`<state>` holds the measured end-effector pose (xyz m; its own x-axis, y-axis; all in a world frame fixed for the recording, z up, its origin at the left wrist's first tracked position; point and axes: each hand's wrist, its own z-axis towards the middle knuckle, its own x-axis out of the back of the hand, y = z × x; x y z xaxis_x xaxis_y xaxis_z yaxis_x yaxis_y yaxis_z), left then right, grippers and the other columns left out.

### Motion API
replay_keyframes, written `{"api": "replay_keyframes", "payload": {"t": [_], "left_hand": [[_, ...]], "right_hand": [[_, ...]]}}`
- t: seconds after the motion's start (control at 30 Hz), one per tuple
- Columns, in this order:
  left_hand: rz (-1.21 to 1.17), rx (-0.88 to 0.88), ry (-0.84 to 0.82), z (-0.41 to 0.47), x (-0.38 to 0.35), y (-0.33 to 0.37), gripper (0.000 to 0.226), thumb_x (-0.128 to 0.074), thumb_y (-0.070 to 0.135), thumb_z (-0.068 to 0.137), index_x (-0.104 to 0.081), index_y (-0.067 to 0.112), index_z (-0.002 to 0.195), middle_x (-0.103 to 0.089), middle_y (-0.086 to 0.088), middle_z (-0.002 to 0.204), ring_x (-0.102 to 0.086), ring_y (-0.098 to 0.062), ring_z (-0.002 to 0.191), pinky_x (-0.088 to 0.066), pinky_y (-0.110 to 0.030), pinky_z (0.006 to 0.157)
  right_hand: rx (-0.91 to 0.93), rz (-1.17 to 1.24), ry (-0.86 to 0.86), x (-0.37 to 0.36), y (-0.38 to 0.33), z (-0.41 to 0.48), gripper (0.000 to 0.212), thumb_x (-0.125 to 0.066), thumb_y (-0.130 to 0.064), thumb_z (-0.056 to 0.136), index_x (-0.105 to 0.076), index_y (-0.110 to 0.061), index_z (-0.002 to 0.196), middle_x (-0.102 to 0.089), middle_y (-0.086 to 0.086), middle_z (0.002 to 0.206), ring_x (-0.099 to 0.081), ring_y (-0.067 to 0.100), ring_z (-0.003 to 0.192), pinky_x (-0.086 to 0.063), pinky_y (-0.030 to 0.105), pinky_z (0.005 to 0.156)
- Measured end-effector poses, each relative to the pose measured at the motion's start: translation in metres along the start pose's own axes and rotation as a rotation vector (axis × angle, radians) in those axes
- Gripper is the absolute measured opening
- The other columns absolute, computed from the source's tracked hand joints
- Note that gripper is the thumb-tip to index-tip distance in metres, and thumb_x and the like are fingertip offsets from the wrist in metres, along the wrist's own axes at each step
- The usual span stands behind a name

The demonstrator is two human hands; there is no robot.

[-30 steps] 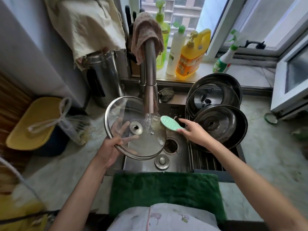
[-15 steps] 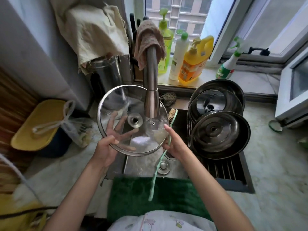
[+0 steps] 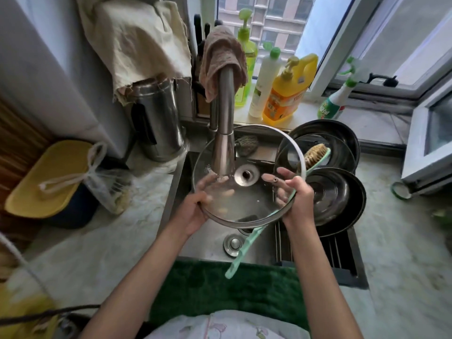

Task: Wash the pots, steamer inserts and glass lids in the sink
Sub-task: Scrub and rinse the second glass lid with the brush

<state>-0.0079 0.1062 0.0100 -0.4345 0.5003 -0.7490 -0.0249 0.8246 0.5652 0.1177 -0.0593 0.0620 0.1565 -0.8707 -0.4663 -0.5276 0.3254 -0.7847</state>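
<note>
A round glass lid with a steel rim is held over the sink, right under the tap, and water runs onto it. My left hand grips its left rim, fingers spread beneath the glass. My right hand holds the right rim and also grips a long mint-green brush, whose bristle head points to the back right. Steel pots and lids lean stacked on the drain rack to the right.
Soap bottles and a spray bottle line the window sill. A steel canister under a cloth stands left of the tap. A yellow-lidded bin with a plastic bag sits far left. A green mat covers the front edge.
The lid has shifted right and come flatter under the tap. My right hand moved from its lower right edge to the right rim, and the brush head swung out to the right.
</note>
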Motion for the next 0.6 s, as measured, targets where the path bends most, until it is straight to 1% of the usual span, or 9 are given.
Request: {"api": "replay_keyframes", "payload": {"t": [0.1, 0.2, 0.3, 0.37, 0.4, 0.43, 0.5, 0.53, 0.6], "left_hand": [[0.196, -0.05, 0.165, 0.01, -0.004, -0.011, 0.044, -0.038, -0.016, 0.086, -0.044, 0.009, 0.121, -0.063, -0.01, 0.116, -0.071, -0.026, 0.09, -0.058, -0.034, 0.055], [0.723, -0.146, 0.393, 0.032, -0.001, -0.015, 0.017, -0.041, 0.008, 0.099, -0.048, 0.007, 0.115, -0.062, -0.007, 0.101, -0.069, -0.02, 0.08, -0.051, -0.026, 0.053], [1.381, -0.166, 0.537, 0.055, -0.004, -0.013, 0.024, -0.038, 0.014, 0.099, -0.054, 0.001, 0.11, -0.062, -0.015, 0.102, -0.06, -0.033, 0.097, -0.041, -0.031, 0.067], [1.681, -0.061, 0.569, 0.06, -0.01, -0.021, 0.034, -0.036, 0.02, 0.1, -0.046, 0.0, 0.125, -0.055, -0.021, 0.127, -0.053, -0.036, 0.116, -0.044, -0.039, 0.086], [1.775, 0.0, 0.547, 0.058, -0.013, -0.029, 0.046, -0.035, 0.027, 0.1, -0.034, 0.001, 0.139, -0.038, -0.022, 0.144, -0.039, -0.036, 0.132, -0.037, -0.043, 0.101], [1.872, 0.046, 0.461, 0.052, -0.017, -0.038, 0.059, -0.031, 0.036, 0.101, -0.016, 0.004, 0.148, -0.014, -0.019, 0.155, -0.016, -0.034, 0.143, -0.021, -0.044, 0.114], [1.991, 0.062, 0.185, 0.042, -0.024, -0.059, 0.068, -0.015, 0.05, 0.099, 0.015, 0.013, 0.148, 0.022, -0.009, 0.153, 0.019, -0.028, 0.143, 0.01, -0.045, 0.114], [1.96, 0.044, 0.024, 0.041, -0.026, -0.066, 0.066, -0.012, 0.05, 0.099, 0.021, 0.015, 0.145, 0.03, -0.006, 0.15, 0.025, -0.024, 0.141, 0.015, -0.043, 0.114], [1.848, -0.133, -0.205, 0.048, -0.023, -0.067, 0.063, -0.015, 0.048, 0.099, 0.018, 0.022, 0.146, 0.028, 0.003, 0.151, 0.023, -0.013, 0.142, 0.013, -0.035, 0.117]], "right_hand": [[0.088, -0.033, 0.125, 0.0, 0.001, -0.011, 0.024, -0.031, 0.002, 0.089, -0.053, -0.004, 0.096, -0.063, 0.03, 0.086, -0.028, 0.004, 0.032, -0.023, 0.014, 0.031], [0.117, -0.073, 0.222, 0.003, 0.004, -0.022, 0.024, -0.035, 0.003, 0.088, -0.054, -0.002, 0.101, -0.065, 0.025, 0.083, -0.03, 0.004, 0.035, -0.024, 0.015, 0.034], [0.108, -0.079, 0.282, 0.004, 0.011, -0.028, 0.024, -0.038, 0.003, 0.086, -0.055, -0.003, 0.101, -0.065, 0.023, 0.083, -0.032, 0.004, 0.036, -0.025, 0.016, 0.034], [0.094, -0.055, 0.316, 0.004, 0.014, -0.027, 0.021, -0.039, 0.003, 0.085, -0.055, -0.005, 0.097, -0.064, 0.021, 0.084, -0.033, 0.004, 0.036, -0.025, 0.016, 0.034], [0.08, -0.053, 0.326, 0.005, 0.014, -0.025, 0.02, -0.04, 0.003, 0.085, -0.055, -0.006, 0.094, -0.064, 0.021, 0.083, -0.032, 0.003, 0.036, -0.025, 0.016, 0.034], [0.061, -0.064, 0.333, 0.007, 0.013, -0.023, 0.019, -0.041, 0.002, 0.085, -0.055, -0.006, 0.093, -0.064, 0.022, 0.083, -0.032, 0.003, 0.036, -0.025, 0.015, 0.034], [0.018, -0.115, 0.332, 0.011, 0.013, -0.018, 0.016, -0.043, 0.001, 0.085, -0.056, -0.004, 0.094, -0.064, 0.024, 0.082, -0.033, 0.004, 0.036, -0.026, 0.015, 0.034], [-0.006, -0.145, 0.325, 0.012, 0.013, -0.017, 0.015, -0.045, 0.0, 0.085, -0.056, -0.002, 0.096, -0.063, 0.026, 0.083, -0.035, 0.003, 0.036, -0.027, 0.015, 0.034], [-0.062, -0.177, 0.298, 0.013, 0.017, -0.018, 0.012, -0.048, -0.002, 0.086, -0.056, 0.0, 0.094, -0.061, 0.028, 0.083, -0.039, 0.003, 0.034, -0.029, 0.015, 0.034]]}}
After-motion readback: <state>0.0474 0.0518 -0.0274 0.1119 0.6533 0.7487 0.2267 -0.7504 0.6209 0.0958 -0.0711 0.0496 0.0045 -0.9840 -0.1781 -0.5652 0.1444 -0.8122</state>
